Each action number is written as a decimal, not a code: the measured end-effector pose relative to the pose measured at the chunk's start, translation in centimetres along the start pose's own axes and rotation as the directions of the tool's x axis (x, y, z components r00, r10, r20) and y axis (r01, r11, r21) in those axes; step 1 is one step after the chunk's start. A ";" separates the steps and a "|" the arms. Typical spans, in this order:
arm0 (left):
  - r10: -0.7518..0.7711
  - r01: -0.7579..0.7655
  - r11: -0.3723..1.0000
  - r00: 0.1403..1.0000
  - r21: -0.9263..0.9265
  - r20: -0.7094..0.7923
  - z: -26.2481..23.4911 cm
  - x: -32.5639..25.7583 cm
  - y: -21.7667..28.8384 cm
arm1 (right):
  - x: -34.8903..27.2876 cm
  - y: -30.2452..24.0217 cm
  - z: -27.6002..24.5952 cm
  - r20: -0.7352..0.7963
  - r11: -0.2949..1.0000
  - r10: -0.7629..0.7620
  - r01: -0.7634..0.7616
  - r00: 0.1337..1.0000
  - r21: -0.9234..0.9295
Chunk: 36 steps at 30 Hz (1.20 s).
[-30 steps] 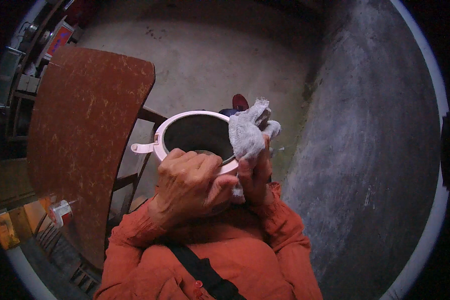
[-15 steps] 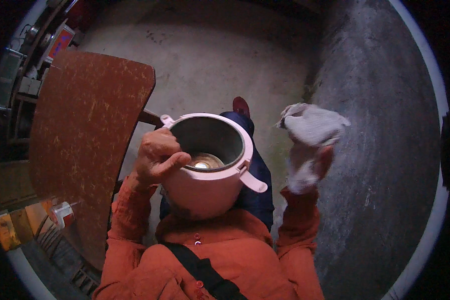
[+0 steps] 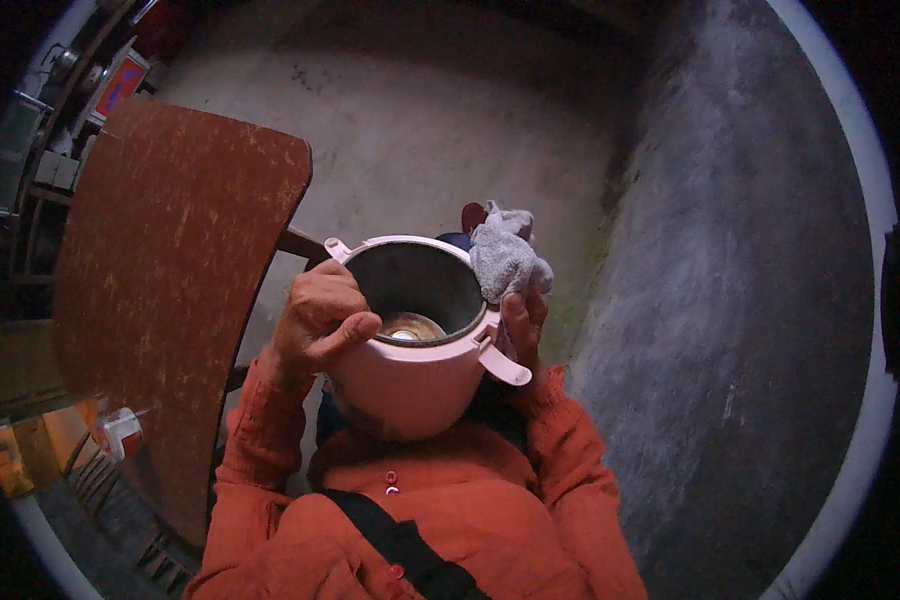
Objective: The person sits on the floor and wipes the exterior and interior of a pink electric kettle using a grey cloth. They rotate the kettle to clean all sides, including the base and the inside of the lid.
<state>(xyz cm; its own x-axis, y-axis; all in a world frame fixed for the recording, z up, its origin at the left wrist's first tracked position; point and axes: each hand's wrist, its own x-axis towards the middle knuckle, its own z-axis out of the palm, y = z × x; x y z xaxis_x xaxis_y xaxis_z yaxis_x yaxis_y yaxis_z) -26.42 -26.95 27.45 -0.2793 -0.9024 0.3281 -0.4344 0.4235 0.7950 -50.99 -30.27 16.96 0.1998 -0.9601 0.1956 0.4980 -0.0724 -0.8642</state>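
Observation:
A pink rice cooker body [image 3: 402, 392] with its lid off rests on my lap, mouth up and tilted slightly. Its dark inside is bare except for a round brownish plate with a shiny centre at the bottom. My left hand [image 3: 322, 318] is closed over the near left rim, thumb pressed along the edge. At the right rim, my right hand [image 3: 524, 320] grips a bunched greyish-white cloth [image 3: 504, 260] against the cooker's edge. Just below that hand, a pink handle tab [image 3: 505, 366] sticks out. Some right fingers are hidden behind the cooker and cloth.
A worn reddish-brown wooden table [image 3: 175, 260] stands close on my left. Beyond it are cluttered shelves [image 3: 55, 170], and a small white and red container [image 3: 120, 433] is at its lower left. A grey wall [image 3: 740, 300] rises on the right.
My right hand has swung left with the cloth, from the air by the wall onto the cooker's right rim. The left hand keeps its grip on the rim.

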 end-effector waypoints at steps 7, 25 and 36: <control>-0.014 0.068 0.852 0.994 0.519 -0.106 4.0 -0.1 6.6 | -1.5 0.5 2.1 -0.112 0.943 -0.167 0.125 0.980 -0.309; 0.041 -0.044 0.999 0.988 -0.016 -0.149 0.8 -1.1 -0.4 | -1.3 -0.9 -0.4 0.301 0.707 -0.360 0.469 0.883 -0.530; 0.113 -0.112 0.994 0.990 0.019 -0.086 0.8 -1.3 -0.2 | 1.0 -2.3 1.3 0.002 0.978 0.178 -0.177 0.984 -0.110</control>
<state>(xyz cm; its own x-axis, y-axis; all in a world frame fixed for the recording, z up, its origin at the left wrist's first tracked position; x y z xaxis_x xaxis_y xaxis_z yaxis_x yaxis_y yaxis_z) -26.67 -25.80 26.47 -0.2521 -0.8523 0.4582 -0.4167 0.5230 0.7436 -50.83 -30.67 19.70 0.2866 -0.9572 0.0396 0.3588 0.0689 -0.9308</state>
